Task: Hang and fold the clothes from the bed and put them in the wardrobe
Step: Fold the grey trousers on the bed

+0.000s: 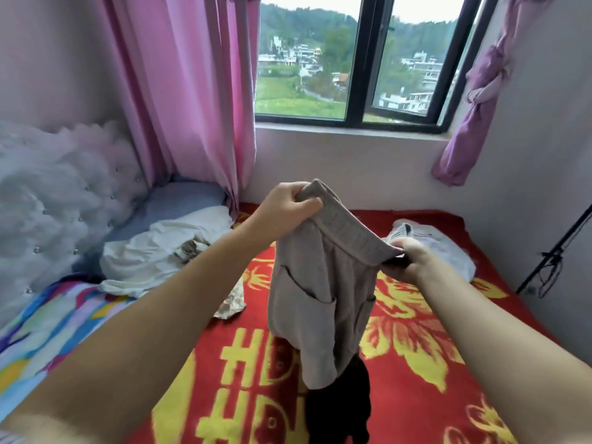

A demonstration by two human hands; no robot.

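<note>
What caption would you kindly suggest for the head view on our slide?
Both hands, left hand and right hand, hold beige trousers by the waistband above the red blanket.

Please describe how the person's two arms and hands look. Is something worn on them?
Both forearms are bare up to the picture's edge: no sleeves, watch, bracelets or gloves show. The left hand and the right hand carry no visible rings. Fingernails are too unclear to judge.

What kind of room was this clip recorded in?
Most likely a home bedroom. A bed with a red and yellow blanket fills the foreground, a white tufted headboard stands at its left, and pink curtains frame the window. Both hands hold up beige trousers over the bed.
</note>
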